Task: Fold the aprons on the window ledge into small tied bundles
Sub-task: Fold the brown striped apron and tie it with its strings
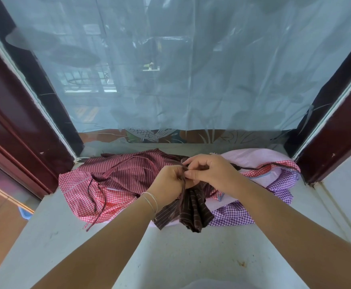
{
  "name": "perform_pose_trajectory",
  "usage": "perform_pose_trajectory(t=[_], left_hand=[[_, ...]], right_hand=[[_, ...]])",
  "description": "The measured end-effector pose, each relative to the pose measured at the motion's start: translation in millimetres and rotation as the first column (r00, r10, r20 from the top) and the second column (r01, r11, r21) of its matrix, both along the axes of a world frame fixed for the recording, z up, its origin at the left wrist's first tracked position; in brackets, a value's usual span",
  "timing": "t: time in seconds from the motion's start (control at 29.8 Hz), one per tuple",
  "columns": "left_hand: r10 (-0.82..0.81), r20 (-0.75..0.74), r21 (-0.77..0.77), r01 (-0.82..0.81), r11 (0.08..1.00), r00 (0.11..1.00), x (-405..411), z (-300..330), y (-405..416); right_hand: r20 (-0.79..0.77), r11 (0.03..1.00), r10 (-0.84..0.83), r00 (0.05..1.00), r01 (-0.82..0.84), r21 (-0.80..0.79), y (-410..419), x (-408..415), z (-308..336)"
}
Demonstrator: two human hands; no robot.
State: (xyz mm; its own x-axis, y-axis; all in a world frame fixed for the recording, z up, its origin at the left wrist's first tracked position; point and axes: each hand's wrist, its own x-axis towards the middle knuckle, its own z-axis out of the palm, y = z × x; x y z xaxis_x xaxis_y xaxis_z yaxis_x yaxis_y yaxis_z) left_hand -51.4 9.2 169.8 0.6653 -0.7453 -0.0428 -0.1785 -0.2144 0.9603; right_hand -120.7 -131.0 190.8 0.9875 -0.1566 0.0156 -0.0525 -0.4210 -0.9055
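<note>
Lower centre of the frame, both hands meet over a dark striped apron (193, 209) bunched on the window ledge (170, 257). The left hand (168, 180) and right hand (210, 174) pinch its tie string (183, 184), apparently knotting the bundle so it stays folded.

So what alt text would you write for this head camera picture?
Two bare hands, left hand and right hand, pinch the tie of a folded dark striped apron above a grey window ledge, with red and purple checked aprons heaped behind.

I see a frosted window pane (191, 69) in a dark red frame (24, 113), daylight behind it, possibly buildings outside, above a grey ledge (170, 251).
</note>
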Motion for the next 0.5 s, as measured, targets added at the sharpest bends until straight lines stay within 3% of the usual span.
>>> perform_pose_trajectory(t=[0.23, 0.34, 0.4, 0.47, 0.5], left_hand=[[0.005, -0.158, -0.102, -0.022, 0.995, 0.987, 8, 6, 2], [0.000, -0.375, -0.162, -0.065, 0.985, 0.927, 12, 8, 3], [-0.041, -0.550, -0.231, -0.105, 0.967, 0.834, 16, 7, 5], [-0.084, -0.629, -0.251, -0.099, 0.963, 0.773, 19, 9, 7], [-0.097, -0.638, -0.241, -0.078, 0.967, 0.764, 20, 10, 8]], right_hand=[[-0.038, 0.930, -0.183, 0.982, 0.185, 0.319, 0, 0, 0], [-0.054, 0.681, -0.246, 0.968, 0.212, 0.701, 1, 1, -3], [-0.058, 0.568, -0.226, 0.972, 0.180, 0.803, 2, 0, -1], [-0.050, 0.582, -0.207, 0.977, 0.164, 0.797, 3, -2, 1], [-0.036, 0.643, -0.208, 0.977, 0.164, 0.748, 6, -4, 3]])
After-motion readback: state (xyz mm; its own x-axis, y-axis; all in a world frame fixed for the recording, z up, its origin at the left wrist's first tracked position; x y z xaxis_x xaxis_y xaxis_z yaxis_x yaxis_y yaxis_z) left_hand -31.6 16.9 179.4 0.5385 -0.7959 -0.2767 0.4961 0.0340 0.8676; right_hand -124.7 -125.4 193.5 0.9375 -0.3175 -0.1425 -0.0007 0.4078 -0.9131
